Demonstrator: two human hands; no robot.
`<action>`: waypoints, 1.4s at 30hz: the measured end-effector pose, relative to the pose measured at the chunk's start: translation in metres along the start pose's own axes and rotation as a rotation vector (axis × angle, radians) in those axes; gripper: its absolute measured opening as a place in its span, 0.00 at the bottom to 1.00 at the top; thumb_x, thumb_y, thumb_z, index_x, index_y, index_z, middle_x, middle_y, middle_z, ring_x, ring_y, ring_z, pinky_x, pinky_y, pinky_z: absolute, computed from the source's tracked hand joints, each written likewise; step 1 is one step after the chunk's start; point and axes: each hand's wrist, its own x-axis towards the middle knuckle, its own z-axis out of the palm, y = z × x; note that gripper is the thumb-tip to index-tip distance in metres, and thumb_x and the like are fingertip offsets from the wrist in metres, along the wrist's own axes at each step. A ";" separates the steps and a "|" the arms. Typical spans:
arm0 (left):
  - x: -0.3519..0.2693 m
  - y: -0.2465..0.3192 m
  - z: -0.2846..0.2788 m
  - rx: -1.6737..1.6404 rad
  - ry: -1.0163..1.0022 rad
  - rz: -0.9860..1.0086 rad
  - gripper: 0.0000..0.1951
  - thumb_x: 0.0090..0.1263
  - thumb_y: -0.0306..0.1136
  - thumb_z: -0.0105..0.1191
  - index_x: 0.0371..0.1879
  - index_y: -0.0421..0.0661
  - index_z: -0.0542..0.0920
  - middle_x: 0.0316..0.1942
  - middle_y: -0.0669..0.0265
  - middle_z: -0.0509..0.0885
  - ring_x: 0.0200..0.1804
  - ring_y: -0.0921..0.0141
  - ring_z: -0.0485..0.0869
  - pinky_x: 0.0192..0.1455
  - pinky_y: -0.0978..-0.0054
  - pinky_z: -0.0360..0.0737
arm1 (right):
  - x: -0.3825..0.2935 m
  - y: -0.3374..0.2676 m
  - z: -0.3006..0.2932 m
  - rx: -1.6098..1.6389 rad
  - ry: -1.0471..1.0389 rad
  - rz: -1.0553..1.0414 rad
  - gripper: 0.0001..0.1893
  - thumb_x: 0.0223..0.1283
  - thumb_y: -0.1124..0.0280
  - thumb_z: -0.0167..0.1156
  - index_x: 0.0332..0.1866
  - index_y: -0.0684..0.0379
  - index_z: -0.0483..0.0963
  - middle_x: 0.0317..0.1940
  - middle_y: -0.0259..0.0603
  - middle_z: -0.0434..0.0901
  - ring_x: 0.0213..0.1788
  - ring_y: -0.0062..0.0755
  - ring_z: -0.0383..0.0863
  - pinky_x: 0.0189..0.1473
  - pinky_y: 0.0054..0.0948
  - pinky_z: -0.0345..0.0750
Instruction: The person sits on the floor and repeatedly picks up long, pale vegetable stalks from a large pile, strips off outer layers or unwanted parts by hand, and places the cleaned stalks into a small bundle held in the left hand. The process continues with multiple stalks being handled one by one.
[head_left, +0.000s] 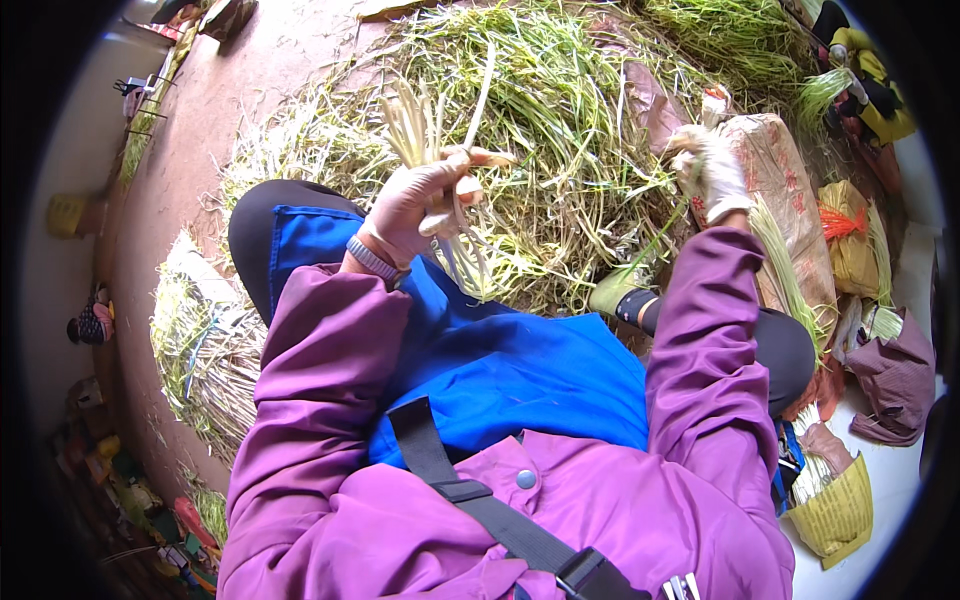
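Observation:
My left hand (420, 195), in a thin pale glove, grips a small bundle of pale plant stems (411, 127). Their cut-looking ends fan out above the fist, and thin tails hang below it over the blue apron (517, 375). One longer stem (481, 94) stands up by the thumb and index finger. To the right, my white-gloved right hand (709, 169) is curled and blurred, with thin green leaves (656, 244) trailing from it. It is beside a printed woven sack (787, 202). A large heap of green stalks and leaves (555, 150) lies before me.
Bundled stalks (217, 360) lie on the floor at left. Pale stems (784, 270) rest against the sack, with a tied yellow bag (847, 240) beyond. A yellow sack of stems (832, 502) stands lower right. Another person (874, 82) holds green stalks at upper right.

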 end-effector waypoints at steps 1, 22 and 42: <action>0.000 -0.001 0.003 0.057 0.048 0.005 0.21 0.72 0.36 0.46 0.59 0.35 0.69 0.22 0.70 0.78 0.11 0.83 0.65 0.13 0.87 0.62 | -0.004 0.004 0.016 -0.358 -0.075 0.075 0.17 0.63 0.60 0.55 0.50 0.61 0.76 0.38 0.38 0.81 0.32 0.23 0.79 0.39 0.27 0.76; 0.014 -0.020 -0.005 0.279 0.097 -0.006 0.16 0.60 0.34 0.64 0.44 0.41 0.78 0.31 0.70 0.81 0.22 0.83 0.73 0.16 0.85 0.60 | -0.063 0.019 0.155 -0.182 -0.566 -0.307 0.13 0.66 0.63 0.54 0.35 0.63 0.77 0.28 0.31 0.80 0.30 0.18 0.75 0.35 0.22 0.72; 0.014 -0.030 0.011 0.408 0.021 0.026 0.16 0.64 0.37 0.58 0.46 0.38 0.79 0.41 0.63 0.85 0.36 0.78 0.79 0.39 0.84 0.74 | -0.041 0.044 0.138 0.207 -0.566 0.035 0.15 0.63 0.54 0.55 0.41 0.55 0.77 0.36 0.32 0.82 0.40 0.23 0.80 0.44 0.25 0.72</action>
